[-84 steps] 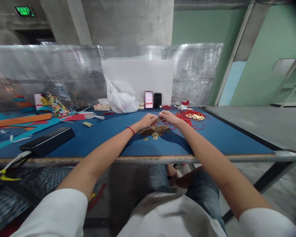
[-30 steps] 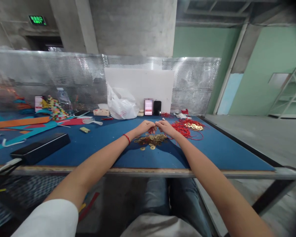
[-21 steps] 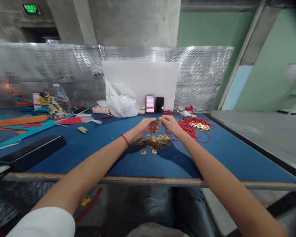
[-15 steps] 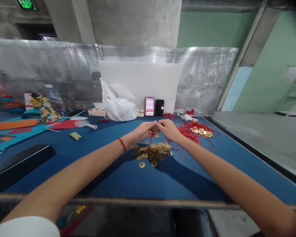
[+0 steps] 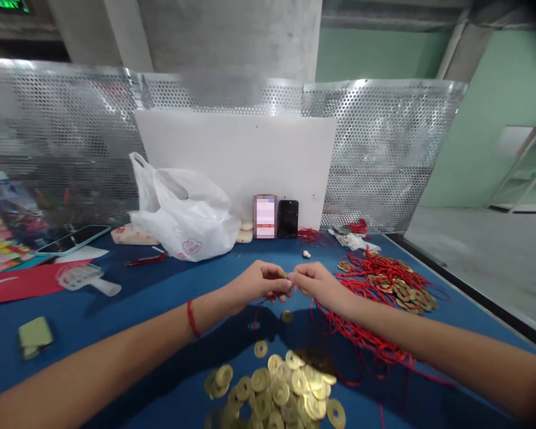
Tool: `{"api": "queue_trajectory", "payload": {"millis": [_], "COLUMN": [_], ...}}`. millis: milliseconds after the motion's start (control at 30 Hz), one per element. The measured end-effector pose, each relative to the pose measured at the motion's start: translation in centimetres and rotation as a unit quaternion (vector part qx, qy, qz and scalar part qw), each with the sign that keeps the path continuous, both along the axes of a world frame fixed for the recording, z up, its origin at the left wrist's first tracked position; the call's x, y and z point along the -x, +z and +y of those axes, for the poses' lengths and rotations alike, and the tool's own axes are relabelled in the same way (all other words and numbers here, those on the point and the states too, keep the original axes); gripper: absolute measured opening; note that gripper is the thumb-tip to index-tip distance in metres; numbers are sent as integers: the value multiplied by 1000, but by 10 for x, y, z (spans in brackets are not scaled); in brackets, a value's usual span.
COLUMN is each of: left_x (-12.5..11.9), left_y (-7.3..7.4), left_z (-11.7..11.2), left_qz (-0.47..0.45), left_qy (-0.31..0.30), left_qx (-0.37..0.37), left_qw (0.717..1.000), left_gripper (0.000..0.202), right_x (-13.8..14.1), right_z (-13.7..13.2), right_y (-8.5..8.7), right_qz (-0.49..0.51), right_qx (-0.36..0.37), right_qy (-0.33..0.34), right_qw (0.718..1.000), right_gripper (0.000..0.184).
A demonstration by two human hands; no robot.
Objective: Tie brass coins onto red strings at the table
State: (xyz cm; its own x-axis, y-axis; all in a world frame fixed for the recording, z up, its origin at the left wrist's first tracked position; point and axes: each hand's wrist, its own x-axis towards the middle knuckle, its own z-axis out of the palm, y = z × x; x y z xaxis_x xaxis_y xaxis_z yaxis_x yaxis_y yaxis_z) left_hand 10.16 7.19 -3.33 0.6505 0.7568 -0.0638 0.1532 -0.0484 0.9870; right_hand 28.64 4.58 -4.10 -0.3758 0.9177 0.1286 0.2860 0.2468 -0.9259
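Both of my hands meet fingertip to fingertip above the blue table (image 5: 170,322). My left hand (image 5: 261,281) is closed, with a thin red cord (image 5: 259,307) hanging beneath its fingers. My right hand (image 5: 315,280) pinches right beside it; what lies between its fingertips is too small and hidden to name. Just below the hands lies a single brass coin (image 5: 287,316) with a hole in it. Nearer to me is a loose heap of holed brass coins (image 5: 280,392), partly cut off by the lower edge.
Right of my hands, a tangle of red cords (image 5: 366,325) spreads beside strung coins (image 5: 411,292). At the back stand a white plastic bag (image 5: 192,214), a lit phone (image 5: 265,217) and a black phone (image 5: 288,219). A clear plastic fan-shaped piece (image 5: 92,279) lies left.
My view has shifted closer, so the coin heap appears larger and lower. My hands remain together at the fingertips; the clump of coins and red cord seen under them before no longer shows there.
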Motion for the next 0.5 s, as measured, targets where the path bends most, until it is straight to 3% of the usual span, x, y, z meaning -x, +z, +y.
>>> {"api": "queue_trajectory", "payload": {"millis": [67,167,233,267,333,433,500], "left_x": [-1,-2,-3,-4,-3,-1,-1], "left_y": [-9,-27,-38,-42,-46,-43,-39], "left_z": [8,14,16,16,16,16,16], "left_qz": [16,17,19,18,9,8,21], "left_qy": [-12,4,6,-7,-18,-1,-4], "left_qx": [0,17,24,24,23,48,67], "left_qw": [1000,1000,1000,1000,1000,999,998], "left_gripper": [24,24,24,23,22,20,20], "right_x": [-6,-12,-12,-10,-6,-3,-3], "right_z": [8,14,9,4,-12,-41,-55], "right_y": [-8,-13,-11,-7,0,7,6], "right_qz": [-36,-177,-243,-243,-258,-271,-289], "right_qx": [-14,-87,-198,-249,-288,-253,-209], "right_qy": [5,12,-29,-22,52,221,250], "right_qw": [999,980,949,937,921,902,900], "right_gripper": [33,24,7,12,22,33,37]}}
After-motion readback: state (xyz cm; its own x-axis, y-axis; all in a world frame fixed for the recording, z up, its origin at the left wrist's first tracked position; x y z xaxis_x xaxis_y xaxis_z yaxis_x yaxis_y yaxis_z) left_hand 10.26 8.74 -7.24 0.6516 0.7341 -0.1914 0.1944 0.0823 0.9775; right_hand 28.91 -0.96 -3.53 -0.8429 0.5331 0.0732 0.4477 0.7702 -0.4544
